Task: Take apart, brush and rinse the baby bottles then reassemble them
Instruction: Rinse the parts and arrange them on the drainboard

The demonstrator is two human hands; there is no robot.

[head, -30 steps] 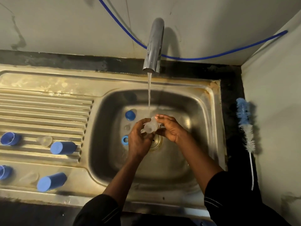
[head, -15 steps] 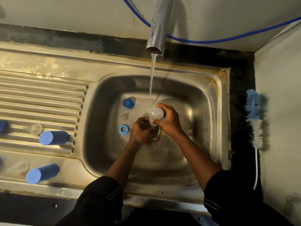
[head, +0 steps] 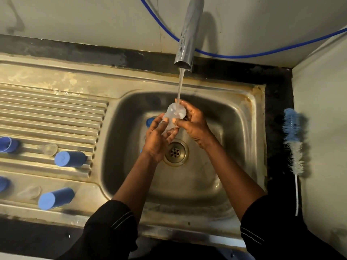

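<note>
Clear bottle piece (head: 175,114) is likely feeling light, thin-walled and slippery while wet, so its rim seems the safest hold. Translucent and domed, it is sitting under the tap (head: 187,34) stream, over the sink (head: 251,128). My left hand (head: 157,141) and right hand (head: 195,124) are together, both clasping it.

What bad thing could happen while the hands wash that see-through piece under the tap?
The clear piece is wet, so it might slip from the left hand and right hand and drop into the sink. The water hitting it could splash out over the rim. A blue bottle lying on its side on the drainboard might roll.
</note>
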